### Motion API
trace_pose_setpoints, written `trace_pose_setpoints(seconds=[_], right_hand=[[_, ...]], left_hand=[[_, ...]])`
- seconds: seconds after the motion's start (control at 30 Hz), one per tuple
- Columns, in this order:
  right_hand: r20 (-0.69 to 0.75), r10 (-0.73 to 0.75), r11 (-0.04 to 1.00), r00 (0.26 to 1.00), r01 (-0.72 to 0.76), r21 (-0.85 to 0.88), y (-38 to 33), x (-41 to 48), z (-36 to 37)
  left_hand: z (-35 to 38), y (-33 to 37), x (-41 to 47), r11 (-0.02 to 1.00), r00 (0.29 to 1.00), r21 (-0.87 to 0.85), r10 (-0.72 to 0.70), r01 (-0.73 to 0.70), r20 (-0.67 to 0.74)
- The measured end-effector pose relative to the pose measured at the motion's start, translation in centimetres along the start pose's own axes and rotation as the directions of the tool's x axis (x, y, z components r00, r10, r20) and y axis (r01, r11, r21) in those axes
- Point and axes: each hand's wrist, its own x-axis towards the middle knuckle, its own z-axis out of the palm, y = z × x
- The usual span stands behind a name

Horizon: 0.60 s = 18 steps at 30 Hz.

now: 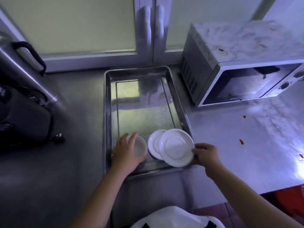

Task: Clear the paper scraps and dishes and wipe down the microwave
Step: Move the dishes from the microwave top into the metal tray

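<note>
A steel counter (65, 162) fills most of the view, dull grey on the left and glaring pale on the right where light strikes it. Behind it stands a pair of frosted glass doors (82, 30) in white frames, their two handles side by side at the middle. The microwave (222, 51) sits at the back right of the counter with its door closed, its top covered in a whitish, streaky film with a few dark specks. A large metal tray (106, 112) lies in the middle of the counter, just left of the microwave. On the far left rests a dark bulky appliance (24, 116), too blurred to name with any certainty. Two white plates are in the near end of the tray, the top plate (176, 148) overlapping the lower plate (153, 143) and reaching over the tray's right rim. A small white bowl (140, 146) sits just left of them in the tray. The left hand (125, 152) curls around the bowl from its left side, and the right hand (206, 153) pinches the top plate's right edge. A black plug (57, 137) lies beside the appliance, and red smears (241, 141) dot the counter on the right.
</note>
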Motion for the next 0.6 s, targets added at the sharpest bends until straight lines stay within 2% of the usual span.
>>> trace_pose_setpoints(seconds=[0.07,0.13,0.27,0.37,0.5,0.6], right_hand=[[-0.033,-0.063,0.988,0.997,0.057,-0.147,-0.2,1.9,1.1],[-0.009,-0.121,0.951,0.993,0.114,-0.286,-0.9,3.1,2.5],[0.067,-0.129,0.888,0.989,0.146,-0.435,-1.6,5.1,4.8],[0.145,-0.128,0.815,0.981,0.187,-0.548,-1.6,6.1,5.7],[0.288,-0.249,0.577,0.925,0.381,-0.723,-1.7,6.6,6.4],[0.501,-0.196,0.44,0.843,0.532,-0.723,-1.5,6.3,7.1]], left_hand=[[0.3,0.0,1.2,0.978,0.983,0.204,-0.071,0.035,0.17],[0.6,0.2,2.3,0.964,0.955,0.261,-0.119,0.046,0.271],[0.5,0.8,3.5,0.949,0.919,0.301,-0.196,0.09,0.343],[0.6,1.1,3.6,0.945,0.919,0.3,-0.227,0.128,0.323],[1.0,1.3,3.5,0.942,0.928,0.294,-0.247,0.162,0.279],[1.0,1.1,3.6,0.945,0.924,0.307,-0.213,0.112,0.318]])
